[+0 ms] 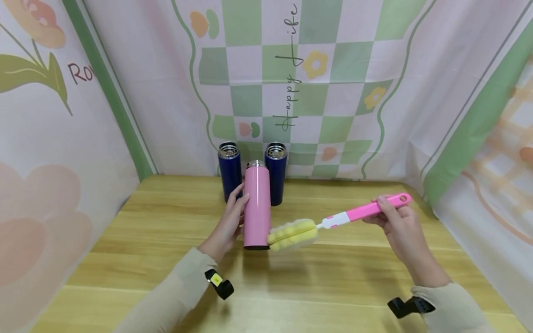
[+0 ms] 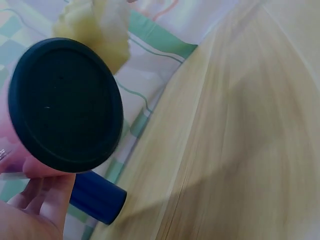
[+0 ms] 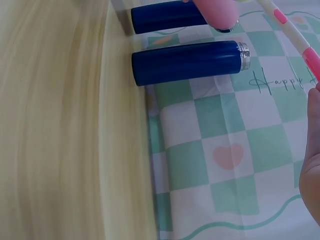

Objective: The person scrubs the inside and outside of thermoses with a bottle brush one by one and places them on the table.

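- My left hand (image 1: 228,226) gripped the pink flask (image 1: 257,206) from its left side, fingers curled round the body about halfway up.
- Left wrist view: flask's dark base (image 2: 65,105) faced the camera, my fingers (image 2: 35,192) under it, so the flask looked lifted or tipped off the table; I couldn't tell which.
- My right hand (image 1: 397,222) pinched the brush (image 1: 333,221) at the far end of its pink handle, thumb on top.
- Brush ran right to left, sloping down; white collar between handle and head.
- Yellow sponge (image 1: 291,234) sat against the flask's lower right side, near the base, touching or very nearly.
- Flask stood upright in head view, mouth open, metal rim showing, no lid on it.
- Two blue flasks stood just behind it against the backdrop: left one (image 1: 229,170), right one (image 1: 275,172), both open-topped with metal rims.
- Pink flask overlapped the gap between them in head view.
- Right wrist view showed both blue flasks (image 3: 187,62) side by side and a strip of the brush handle at the frame edge.
- Wooden table (image 1: 333,286) under everything; checked green-and-pink cloth (image 1: 333,92) behind and at both sides.
- Beige sleeves and black wrist mounts on both my arms.
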A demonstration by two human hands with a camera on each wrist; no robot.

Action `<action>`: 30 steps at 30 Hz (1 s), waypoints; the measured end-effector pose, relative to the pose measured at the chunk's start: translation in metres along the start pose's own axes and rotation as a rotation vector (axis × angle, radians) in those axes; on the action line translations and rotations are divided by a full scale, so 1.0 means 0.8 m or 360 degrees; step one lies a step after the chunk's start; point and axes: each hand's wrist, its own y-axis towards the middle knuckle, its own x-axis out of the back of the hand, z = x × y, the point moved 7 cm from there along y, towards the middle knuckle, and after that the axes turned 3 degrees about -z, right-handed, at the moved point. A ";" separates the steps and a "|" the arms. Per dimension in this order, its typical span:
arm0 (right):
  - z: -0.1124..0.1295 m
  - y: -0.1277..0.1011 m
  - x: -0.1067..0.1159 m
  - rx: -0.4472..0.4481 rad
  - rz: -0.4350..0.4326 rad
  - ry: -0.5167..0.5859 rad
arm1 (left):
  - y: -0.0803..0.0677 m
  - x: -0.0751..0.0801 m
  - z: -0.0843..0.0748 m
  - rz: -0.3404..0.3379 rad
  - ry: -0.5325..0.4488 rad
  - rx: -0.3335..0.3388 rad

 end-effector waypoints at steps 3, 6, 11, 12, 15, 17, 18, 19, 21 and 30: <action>0.001 0.003 -0.004 0.0021 0.0008 -0.0011 | 0.000 0.000 0.001 0.0002 0.0032 0.0012; 0.002 0.007 -0.006 0.0040 0.0014 -0.0027 | -0.001 -0.001 0.002 0.0002 0.0059 0.0010; 0.005 0.015 -0.006 0.0112 -0.0026 0.0020 | -0.004 -0.006 0.005 0.0047 0.0109 0.0002; 0.006 0.017 -0.005 0.0130 -0.0045 0.0050 | -0.005 -0.007 0.006 0.0057 0.0115 0.0008; 0.010 0.021 -0.003 0.0172 -0.0111 0.0116 | -0.006 -0.011 0.009 0.0090 0.0135 0.0021; 0.012 0.023 -0.001 0.0176 -0.0160 0.0140 | -0.007 -0.014 0.012 0.0110 0.0134 0.0020; 0.012 0.023 0.000 0.0175 -0.0180 0.0147 | -0.007 -0.015 0.014 0.0116 0.0136 0.0020; 0.013 0.024 0.001 0.0173 -0.0201 0.0147 | -0.007 -0.016 0.015 0.0120 0.0144 0.0014; 0.015 0.025 0.002 0.0168 -0.0242 0.0158 | -0.007 -0.019 0.016 0.0135 0.0162 0.0002; 0.016 0.026 0.016 0.0157 -0.0429 0.0207 | -0.009 -0.025 0.016 0.0168 0.0218 0.0064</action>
